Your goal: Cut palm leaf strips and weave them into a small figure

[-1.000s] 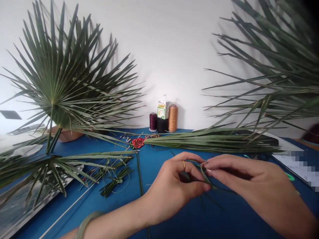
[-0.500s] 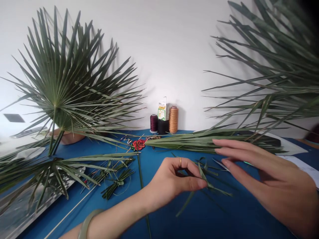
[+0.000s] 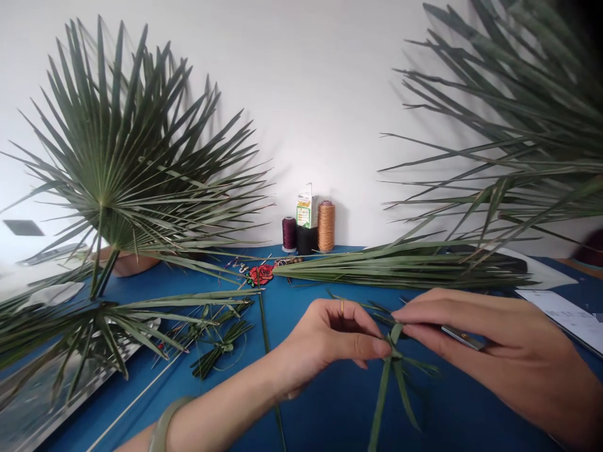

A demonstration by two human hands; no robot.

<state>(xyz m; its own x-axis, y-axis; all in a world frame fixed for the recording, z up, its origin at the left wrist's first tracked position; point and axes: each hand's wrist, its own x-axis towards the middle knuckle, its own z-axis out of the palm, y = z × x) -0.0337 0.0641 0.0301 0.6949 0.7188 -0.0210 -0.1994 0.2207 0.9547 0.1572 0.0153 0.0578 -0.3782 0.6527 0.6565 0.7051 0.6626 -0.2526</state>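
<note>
My left hand [image 3: 351, 339], wearing a ring and a pale green bangle, pinches a small knot of woven palm leaf strips [image 3: 396, 345] between thumb and fingers. Loose strip ends [image 3: 404, 395] hang below the knot and splay out to the right. From the right, my right hand [image 3: 485, 345] has thumb and fingertips closed at the upper strip of that knot. A flat silver metal piece [image 3: 464, 338] shows in the gap behind its fingertips; whether it is gripped or lies beneath I cannot tell. Both hands are above the blue table [image 3: 330, 420].
Large fan palm leaves [image 3: 101, 157] stand at left, others [image 3: 513, 119] at right. A long leaf bundle [image 3: 377, 267] lies behind my hands. Thread spools [image 3: 326, 226], a red rose patch [image 3: 260, 274], a finished-looking leaf piece [image 3: 223, 345] and a phone [image 3: 563, 317] are around.
My right hand has moved left and closed from spread fingers onto the leaf strip. The knot has turned in my left hand, with strip ends now hanging lower.
</note>
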